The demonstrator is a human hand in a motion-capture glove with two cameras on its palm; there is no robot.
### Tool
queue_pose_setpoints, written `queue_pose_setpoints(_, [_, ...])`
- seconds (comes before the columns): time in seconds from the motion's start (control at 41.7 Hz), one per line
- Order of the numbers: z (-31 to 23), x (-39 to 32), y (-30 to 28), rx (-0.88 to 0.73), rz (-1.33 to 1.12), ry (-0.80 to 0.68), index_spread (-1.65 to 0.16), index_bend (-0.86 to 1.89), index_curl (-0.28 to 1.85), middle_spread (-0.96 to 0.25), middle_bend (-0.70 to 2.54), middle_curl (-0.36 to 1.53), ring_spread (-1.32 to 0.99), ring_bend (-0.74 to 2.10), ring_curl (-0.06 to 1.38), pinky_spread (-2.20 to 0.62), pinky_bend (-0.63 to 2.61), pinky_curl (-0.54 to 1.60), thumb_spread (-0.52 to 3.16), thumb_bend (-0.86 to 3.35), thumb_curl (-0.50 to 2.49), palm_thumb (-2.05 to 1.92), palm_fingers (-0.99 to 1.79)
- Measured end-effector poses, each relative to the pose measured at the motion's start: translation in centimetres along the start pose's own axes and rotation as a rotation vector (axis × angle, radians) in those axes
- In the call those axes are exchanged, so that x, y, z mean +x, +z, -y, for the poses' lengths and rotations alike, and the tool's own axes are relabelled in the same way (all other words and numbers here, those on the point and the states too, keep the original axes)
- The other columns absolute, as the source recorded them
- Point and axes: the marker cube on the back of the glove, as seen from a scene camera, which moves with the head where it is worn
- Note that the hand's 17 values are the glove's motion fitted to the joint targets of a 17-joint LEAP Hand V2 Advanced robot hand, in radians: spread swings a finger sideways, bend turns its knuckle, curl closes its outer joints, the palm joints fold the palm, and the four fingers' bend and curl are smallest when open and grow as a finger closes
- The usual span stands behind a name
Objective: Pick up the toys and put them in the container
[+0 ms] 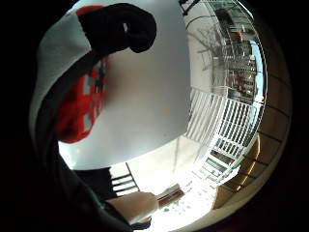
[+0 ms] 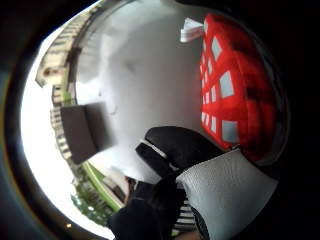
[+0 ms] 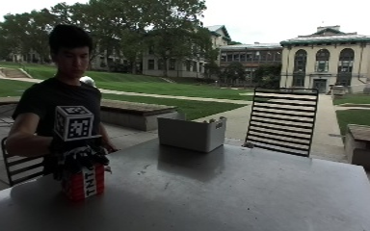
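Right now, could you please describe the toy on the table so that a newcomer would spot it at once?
Start at the large grey metal table, then look to the edge nearest the seated person. There stands a red block-shaped TNT toy under the black-gloved right hand, which grips its top. The only other item on the table is a white rectangular container at the far edge.

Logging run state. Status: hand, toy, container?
Right hand grips red TNT block toy on table. Gray container at far edge, apart. Nothing between them.
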Motion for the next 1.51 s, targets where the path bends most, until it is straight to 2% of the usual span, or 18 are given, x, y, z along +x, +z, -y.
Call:
queue_pose_setpoints(0.311, [1.3,0.1,3.8,-0.077,-0.031,0.022,-0.36,0.09,0.32,-0.03,0.09,0.26,-0.05,0.3,0.24,-0.07,1.53,0.44,1.12,0.06,0.31,0.21,-0.09])
queue_pose_setpoints(0.383, [1.6,-0.1,4.9,-0.092,-0.058,0.032,-0.37,0.1,0.3,-0.03,0.02,0.21,-0.09,0.57,0.31,-0.23,1.64,0.44,1.15,0.14,0.34,0.36,0.17])
queue_pose_setpoints(0.407, [1.7,-0.2,5.0,-0.092,-0.061,0.031,-0.37,0.08,0.28,-0.03,0.04,0.2,-0.16,0.79,0.36,-0.29,1.61,0.42,1.19,0.21,0.36,0.47,0.37])
queue_pose_setpoints(0.431, [1.7,-0.3,5.0,-0.091,-0.057,0.03,-0.36,0.12,0.28,-0.06,0.17,0.22,-0.22,0.89,0.36,-0.34,1.5,0.38,1.23,0.28,0.39,0.57,0.59])
queue_pose_setpoints(0.455, [1.7,-0.3,4.9,-0.088,-0.047,0.029,-0.36,0.12,0.27,-0.08,0.24,0.24,-0.26,0.92,0.34,-0.37,1.45,0.35,1.25,0.3,0.4,0.6,0.68])
queue_pose_setpoints(0.527, [1.7,-0.3,4.7,-0.07,0.003,0.031,-0.35,0.12,0.28,-0.13,0.35,0.29,-0.32,0.99,0.4,-0.42,1.36,0.34,1.28,0.35,0.43,0.68,0.77])
queue_pose_setpoints(0.575, [1.7,-0.3,4.7,-0.046,0.037,0.035,-0.35,0.15,0.28,-0.18,0.59,0.36,-0.33,1.03,0.43,-0.46,1.2,0.3,1.25,0.4,0.47,0.78,0.99])
queue_pose_setpoints(0.623, [1.8,-0.2,4.8,-0.011,0.07,0.044,-0.35,0.14,0.28,-0.2,0.64,0.38,-0.35,1.03,0.43,-0.48,1.15,0.3,1.24,0.42,0.48,0.81,1.0])
queue_pose_setpoints(0.719, [1.7,-0.3,5.4,0.046,0.122,0.076,-0.33,0.14,0.29,-0.21,0.86,0.46,-0.35,1.19,0.49,-0.51,0.96,0.26,1.2,0.51,0.56,0.95,1.23])
queue_pose_setpoints(0.839, [1.1,-1.0,5.6,0.051,0.125,0.1,-0.28,0.44,0.39,-0.16,0.97,0.51,-0.28,1.24,0.52,-0.39,0.74,0.23,1.47,0.66,0.57,0.98,1.43])
queue_pose_setpoints(1.03, [0.6,-4.4,1.3,0.066,0.159,0.024,-0.2,0.68,0.51,-0.1,1.04,0.53,-0.22,1.23,0.52,-0.49,0.72,0.25,1.63,0.82,0.59,1.0,1.35])
queue_pose_setpoints(1.102, [-0.1,-6.4,-1.7,0.093,0.164,-0.009,-0.21,0.58,0.51,-0.15,1.01,0.53,-0.27,1.26,0.52,-0.46,0.77,0.28,1.4,0.62,0.61,0.83,1.12])
queue_pose_setpoints(1.222, [-0.5,-9.6,-7.5,0.175,0.171,-0.069,-0.25,0.43,0.51,-0.23,0.93,0.53,-0.33,1.21,0.51,-0.45,0.94,0.35,1.19,0.47,0.65,0.7,0.93])
queue_pose_setpoints(1.39, [-1.7,-16.8,-16.7,0.296,0.161,-0.197,-0.31,0.24,0.49,-0.31,0.88,0.53,-0.38,1.19,0.5,-0.43,1.02,0.38,1.0,0.39,0.71,0.67,0.88])
queue_pose_setpoints(1.509, [-3.1,-22.2,-21.0,0.347,0.154,-0.281,-0.34,0.15,0.48,-0.34,0.86,0.53,-0.4,1.18,0.48,-0.43,1.01,0.38,0.9,0.35,0.76,0.66,0.91])
